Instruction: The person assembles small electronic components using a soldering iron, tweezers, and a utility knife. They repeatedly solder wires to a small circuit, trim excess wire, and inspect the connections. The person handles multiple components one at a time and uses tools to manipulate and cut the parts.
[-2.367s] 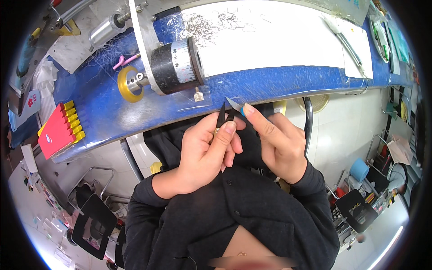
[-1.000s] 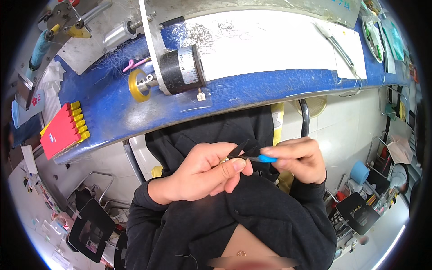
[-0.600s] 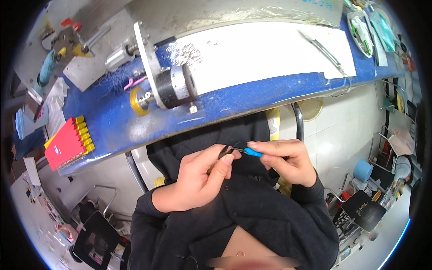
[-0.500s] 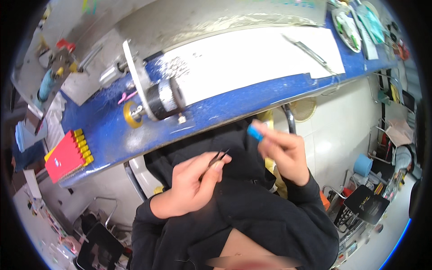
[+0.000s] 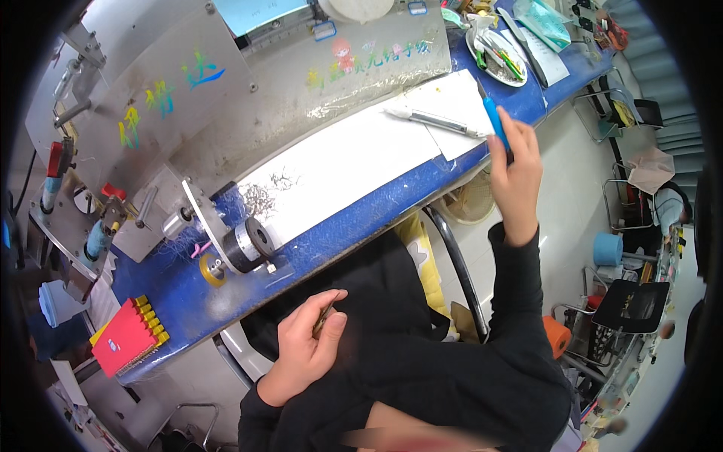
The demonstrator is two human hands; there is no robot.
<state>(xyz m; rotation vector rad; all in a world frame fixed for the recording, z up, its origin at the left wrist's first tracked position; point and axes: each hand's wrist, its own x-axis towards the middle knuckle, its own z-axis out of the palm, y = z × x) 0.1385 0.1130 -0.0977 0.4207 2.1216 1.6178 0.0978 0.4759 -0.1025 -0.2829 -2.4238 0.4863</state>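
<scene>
My left hand is closed above my lap, with thumb and forefinger pinching a small dark, thin piece. The fingers mostly hide it. My right hand reaches out to the right end of the white paper on the blue bench. It grips a blue-handled tool with a thin dark tip. Beside it, a slim silver craft knife lies on the paper. A pile of small dark, thin pieces is spread at the paper's left end.
A black cylindrical motor on an upright metal plate stands left of the paper. A red box with yellow pegs sits at the bench's left corner. At the far right are an oval tray of tools and a long dark knife.
My right hand has moved from over my lap out to the paper's right end, carrying the blue-handled tool. The head view has turned. My left hand keeps its pinch.
</scene>
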